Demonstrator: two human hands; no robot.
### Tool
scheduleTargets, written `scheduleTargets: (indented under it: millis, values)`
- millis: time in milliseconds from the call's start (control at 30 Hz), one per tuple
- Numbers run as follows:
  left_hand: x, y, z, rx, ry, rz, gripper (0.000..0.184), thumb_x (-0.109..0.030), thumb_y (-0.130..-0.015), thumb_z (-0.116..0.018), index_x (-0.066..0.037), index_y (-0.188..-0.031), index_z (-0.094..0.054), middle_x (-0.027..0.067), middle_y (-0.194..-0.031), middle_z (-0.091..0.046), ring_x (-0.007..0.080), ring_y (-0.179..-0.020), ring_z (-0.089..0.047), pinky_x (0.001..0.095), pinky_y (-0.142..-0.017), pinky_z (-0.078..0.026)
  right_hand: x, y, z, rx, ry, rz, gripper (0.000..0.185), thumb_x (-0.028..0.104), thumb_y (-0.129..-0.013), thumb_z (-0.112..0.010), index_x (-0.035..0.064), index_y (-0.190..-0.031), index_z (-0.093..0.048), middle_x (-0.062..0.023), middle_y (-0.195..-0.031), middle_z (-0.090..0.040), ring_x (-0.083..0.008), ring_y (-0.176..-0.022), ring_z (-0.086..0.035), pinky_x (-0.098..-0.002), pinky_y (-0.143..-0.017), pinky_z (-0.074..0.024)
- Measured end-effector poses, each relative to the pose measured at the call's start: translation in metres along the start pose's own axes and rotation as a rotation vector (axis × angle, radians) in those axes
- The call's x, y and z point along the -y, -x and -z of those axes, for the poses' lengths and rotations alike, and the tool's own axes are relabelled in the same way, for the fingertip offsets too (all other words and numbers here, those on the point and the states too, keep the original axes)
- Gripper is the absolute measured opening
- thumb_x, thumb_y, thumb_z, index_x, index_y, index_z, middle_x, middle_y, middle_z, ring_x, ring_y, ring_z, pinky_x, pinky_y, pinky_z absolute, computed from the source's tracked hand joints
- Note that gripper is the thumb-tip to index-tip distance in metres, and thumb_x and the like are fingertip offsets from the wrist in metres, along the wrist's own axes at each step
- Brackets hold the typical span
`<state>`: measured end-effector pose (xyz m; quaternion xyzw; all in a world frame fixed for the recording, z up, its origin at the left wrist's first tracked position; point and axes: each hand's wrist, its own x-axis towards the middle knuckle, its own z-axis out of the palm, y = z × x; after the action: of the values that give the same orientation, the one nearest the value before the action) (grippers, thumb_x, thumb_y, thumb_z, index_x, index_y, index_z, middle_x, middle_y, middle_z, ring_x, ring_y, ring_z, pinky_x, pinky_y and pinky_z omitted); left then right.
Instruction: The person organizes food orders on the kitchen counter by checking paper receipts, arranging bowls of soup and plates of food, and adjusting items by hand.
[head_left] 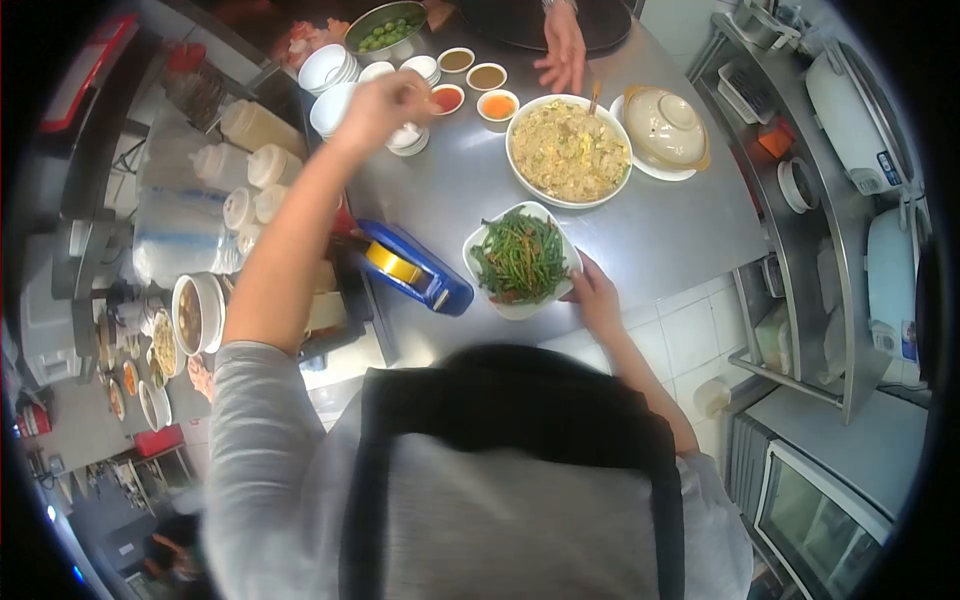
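My left hand point(385, 108) is raised over the stacked white bowls, its fingers curled together; whatever they hold, if anything, is too small to make out. Below it are small white dishes point(407, 140). With my right hand point(594, 293) I grip the right rim of a square white bowl of green beans point(520, 256). Beyond that bowl stands a large round bowl of fried rice point(568, 150). Small cups of red sauce point(447, 98), orange sauce point(497, 106) and brown sauce point(487, 76) sit near my left hand.
Another person's open hand point(563, 48) reaches in above the rice. A lidded pot point(664, 130) stands right of it. A blue tape dispenser point(415, 268) lies left of the beans. Squeeze bottles point(268, 166) stand at left, a metal bowl of limes point(385, 34) at the back, metal shelves point(790, 220) at right.
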<state>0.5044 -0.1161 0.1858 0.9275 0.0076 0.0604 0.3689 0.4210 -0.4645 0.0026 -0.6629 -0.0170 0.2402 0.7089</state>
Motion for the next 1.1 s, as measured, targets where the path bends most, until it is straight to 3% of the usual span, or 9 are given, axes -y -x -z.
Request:
scheduleTargets:
  millis: [167,267,367,400,600,800,933,1000,1100]
  values:
    - [-0.032,0.038,-0.085,0.182,-0.115,0.007,0.021,-0.024,-0.073,-0.074,-0.008,-0.079,-0.063,0.0073,-0.071,-0.064,0.0196,-0.063,-0.061,0.0323,-0.06,-0.048,-0.004,0.01,-0.002,0.018,0.025,0.01,0.038,0.013,-0.092,-0.05,0.0014,-0.128,-0.045,-0.008,-0.086,-0.06,-0.0124,-0.07,-0.061,-0.0249,-0.063,-0.0536]
    - [-0.032,0.047,-0.122,0.167,0.08,0.039,0.017,-0.021,-0.073,-0.072,-0.009,-0.082,-0.064,0.0097,-0.075,-0.065,0.0241,-0.068,-0.063,0.0342,-0.064,-0.049,-0.02,0.017,-0.005,0.035,-0.052,0.015,0.039,0.012,-0.091,-0.052,0.0015,-0.127,-0.043,-0.0076,-0.08,-0.058,-0.0131,-0.065,-0.061,-0.0249,-0.061,-0.0534]
    - [-0.036,0.053,-0.14,0.152,0.006,-0.053,0.012,-0.008,-0.077,-0.065,-0.004,-0.089,-0.063,0.0056,-0.072,-0.065,0.0126,-0.061,-0.062,0.0278,-0.057,-0.049,-0.028,0.027,-0.013,0.028,-0.118,0.02,0.043,0.011,-0.09,-0.054,0.0013,-0.129,-0.038,-0.0082,-0.079,-0.056,-0.0155,-0.066,-0.062,-0.0264,-0.06,-0.0538]
    - [-0.041,0.054,-0.141,0.192,0.0,-0.023,0.013,-0.006,-0.077,-0.063,-0.004,-0.09,-0.064,0.0091,-0.074,-0.066,0.0152,-0.06,-0.063,0.0284,-0.059,-0.05,-0.027,0.029,-0.013,0.022,-0.125,0.024,0.042,0.01,-0.09,-0.053,0.0011,-0.129,-0.038,-0.0085,-0.079,-0.056,-0.0157,-0.066,-0.062,-0.0266,-0.059,-0.0539]
    - [-0.047,0.047,-0.14,0.318,-0.463,-0.277,0.022,-0.022,-0.078,-0.064,-0.002,-0.087,-0.064,0.0154,-0.077,-0.065,0.0292,-0.073,-0.064,0.0393,-0.067,-0.05,-0.023,0.032,-0.015,0.015,-0.045,0.068,0.041,0.009,-0.091,-0.052,0.0001,-0.128,-0.039,-0.0092,-0.08,-0.058,-0.015,-0.068,-0.062,-0.026,-0.059,-0.0533]
    - [-0.065,0.024,-0.144,0.566,-0.62,-0.36,0.023,-0.027,-0.077,-0.064,-0.006,-0.085,-0.065,0.0149,-0.08,-0.065,0.0337,-0.08,-0.063,0.0433,-0.071,-0.049,-0.016,0.034,-0.015,0.014,0.025,0.035,0.04,0.01,-0.091,-0.051,0.0004,-0.128,-0.038,-0.0114,-0.087,-0.061,-0.0142,-0.069,-0.062,-0.026,-0.061,-0.0532]
    - [-0.033,0.009,-0.185,0.578,-0.642,-0.311,0.025,-0.03,-0.078,-0.062,-0.013,-0.096,-0.064,0.0116,-0.094,-0.064,0.0319,-0.089,-0.062,0.0459,-0.073,-0.05,0.004,0.037,-0.017,0.109,0.014,-0.075,0.04,0.011,-0.094,-0.045,0.0026,-0.132,-0.034,-0.0142,-0.107,-0.057,-0.0197,-0.079,-0.064,-0.0284,-0.067,-0.0556]
    - [-0.034,0.01,-0.192,0.543,-0.671,-0.242,0.047,-0.038,-0.08,-0.061,-0.024,-0.124,-0.053,0.0103,-0.102,-0.063,0.0301,-0.095,-0.061,0.0449,-0.073,-0.05,0.0,0.031,-0.016,0.209,-0.095,-0.069,0.041,0.007,-0.093,-0.042,0.001,-0.132,-0.033,-0.0164,-0.116,-0.052,-0.0264,-0.087,-0.063,-0.0321,-0.071,-0.0569]
    - [-0.075,0.069,-0.138,0.146,-0.488,-0.408,0.063,-0.036,-0.078,-0.063,-0.026,-0.136,-0.039,0.0105,-0.12,-0.052,0.0272,-0.106,-0.054,0.0422,-0.081,-0.046,-0.013,0.021,-0.012,0.188,-0.121,-0.085,0.044,0.002,-0.087,-0.043,-0.0003,-0.13,-0.035,-0.0164,-0.117,-0.051,-0.0271,-0.096,-0.059,-0.0335,-0.074,-0.0568]
